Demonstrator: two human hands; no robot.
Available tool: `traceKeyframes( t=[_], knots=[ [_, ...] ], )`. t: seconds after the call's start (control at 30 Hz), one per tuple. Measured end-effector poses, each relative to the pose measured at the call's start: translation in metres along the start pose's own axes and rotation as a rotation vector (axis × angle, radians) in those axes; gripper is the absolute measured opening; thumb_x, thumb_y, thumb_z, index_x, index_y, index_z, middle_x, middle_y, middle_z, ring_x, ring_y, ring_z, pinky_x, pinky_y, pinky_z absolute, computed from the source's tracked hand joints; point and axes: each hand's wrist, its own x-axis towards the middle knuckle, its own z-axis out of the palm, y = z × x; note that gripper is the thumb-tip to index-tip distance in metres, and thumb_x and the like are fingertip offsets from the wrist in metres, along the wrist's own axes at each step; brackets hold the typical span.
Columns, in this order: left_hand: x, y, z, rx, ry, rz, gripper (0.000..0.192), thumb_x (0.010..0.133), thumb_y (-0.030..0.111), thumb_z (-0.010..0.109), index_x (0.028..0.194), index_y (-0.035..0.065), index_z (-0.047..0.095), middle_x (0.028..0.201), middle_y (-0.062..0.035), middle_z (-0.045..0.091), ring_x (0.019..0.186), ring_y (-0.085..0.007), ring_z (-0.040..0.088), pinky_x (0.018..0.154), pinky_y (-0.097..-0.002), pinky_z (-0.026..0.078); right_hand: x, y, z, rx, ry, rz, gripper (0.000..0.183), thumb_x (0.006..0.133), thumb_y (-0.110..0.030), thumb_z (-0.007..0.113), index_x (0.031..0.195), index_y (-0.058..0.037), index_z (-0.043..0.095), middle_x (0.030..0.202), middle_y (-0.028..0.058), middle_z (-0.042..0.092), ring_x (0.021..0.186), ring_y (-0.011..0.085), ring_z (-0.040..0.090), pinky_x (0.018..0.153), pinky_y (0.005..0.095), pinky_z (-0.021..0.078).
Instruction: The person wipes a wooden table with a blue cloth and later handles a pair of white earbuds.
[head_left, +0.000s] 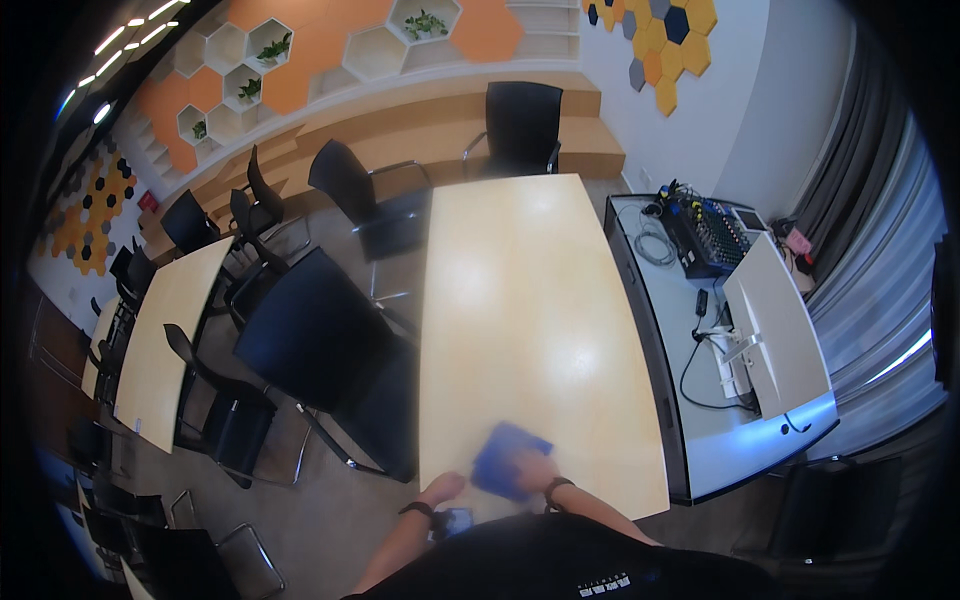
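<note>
A blue cloth (501, 456), blurred by motion, lies on the near end of a long pale wood-topped table (517, 322). My right hand (535, 472) rests over the cloth's right side, its fingers partly lost in the blur. By the table's near left corner is my left hand (444, 487), curled with the fingers in, and no object shows in it. Both wrists wear dark bands. Below my left wrist, a small blue-and-white item (454, 520) is partly covered by my black shirt; what it is cannot be made out.
Black chairs (322, 330) with metal frames line the table's left side, and another chair (523, 124) stands at its far end. To the right, a desk (731, 457) bears a monitor (776, 330), an audio mixer (709, 232) and loose cables (655, 247). Wooden steps (420, 142) rise behind.
</note>
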Motion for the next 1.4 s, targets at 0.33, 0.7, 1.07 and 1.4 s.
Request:
traceKeyframes(
  t=[0.33, 0.7, 1.07, 1.4],
  knots=[
    [0.032, -0.024, 0.01, 0.36, -0.118, 0.182, 0.035, 0.086, 0.026, 0.051, 0.079, -0.0037, 0.068, 0.068, -0.0172, 0.064, 0.059, -0.0265, 0.061, 0.058, -0.0418, 0.049, -0.139, 0.128, 0.038, 0.121, 0.442, 0.828, 0.07, 0.078, -0.032, 0.069, 0.142, -0.0132, 0.046, 0.154, 0.0213, 0.035, 0.134, 0.0421, 0.04, 0.105, 0.0532, 0.0425],
    [-0.01, -0.068, 0.031, 0.603, -0.176, 0.235, 0.019, 0.064, 0.013, 0.081, 0.082, 0.0081, 0.076, 0.091, -0.0163, 0.073, 0.088, -0.0347, 0.07, 0.084, -0.0405, 0.056, -0.125, 0.124, 0.029, 0.355, 0.124, 1.097, 0.084, 0.079, -0.046, 0.061, 0.131, 0.0177, 0.043, 0.136, 0.0366, 0.049, 0.126, 0.0486, 0.051, 0.106, 0.0436, 0.0455],
    [-0.009, -0.063, 0.033, 0.648, -0.161, 0.194, 0.028, 0.062, 0.016, 0.084, 0.089, 0.0128, 0.079, 0.094, -0.0133, 0.074, 0.092, -0.031, 0.071, 0.085, -0.0389, 0.056, -0.033, 0.057, 0.026, 0.261, -0.172, 0.151, 0.075, 0.077, -0.056, 0.071, 0.123, 0.0018, 0.057, 0.121, 0.027, 0.063, 0.107, 0.0419, 0.064, 0.091, 0.0473, 0.052],
    [-0.004, -0.066, 0.028, 0.528, -0.148, 0.112, 0.014, 0.074, 0.016, 0.074, 0.085, 0.0072, 0.077, 0.093, -0.0184, 0.072, 0.089, -0.0334, 0.07, 0.079, -0.0413, 0.056, -0.064, 0.074, 0.04, 0.562, -0.345, -0.285, 0.036, 0.095, -0.03, 0.06, 0.125, -0.0097, 0.064, 0.122, 0.0111, 0.066, 0.11, 0.0251, 0.06, 0.097, 0.0372, 0.0474]
  ],
)
